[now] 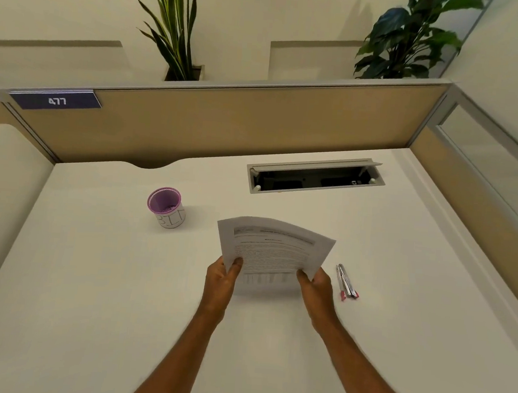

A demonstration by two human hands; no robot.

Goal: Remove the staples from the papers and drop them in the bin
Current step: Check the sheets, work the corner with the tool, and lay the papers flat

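Both hands hold a thin stack of white printed papers (273, 250) above the white counter (90, 276), the sheets bowed and tilted up toward the camera. The left grip (222, 275) pinches the near left corner of the stack, thumb on the printed face and the other fingers curled behind it. The right grip (314, 286) pinches the near right corner in the same way, thumb on top and fingers hidden under the sheets. Whether a staple sits in the papers cannot be told; the print is too blurred to read. Just to the outside of the right grip, a slim silver metal staple remover with red tips (346, 282) lies flat on the counter, apart from the hand and the papers. Beyond the left grip and off to its outer side stands a small round bin with a purple rim and a white paper label (167, 209), upright, well apart from the papers. Farther beyond the right grip, an open grey cable hatch (315, 177) is set into the counter, in front of a tan partition panel (226, 125) that carries a dark blue number plate (56, 100).
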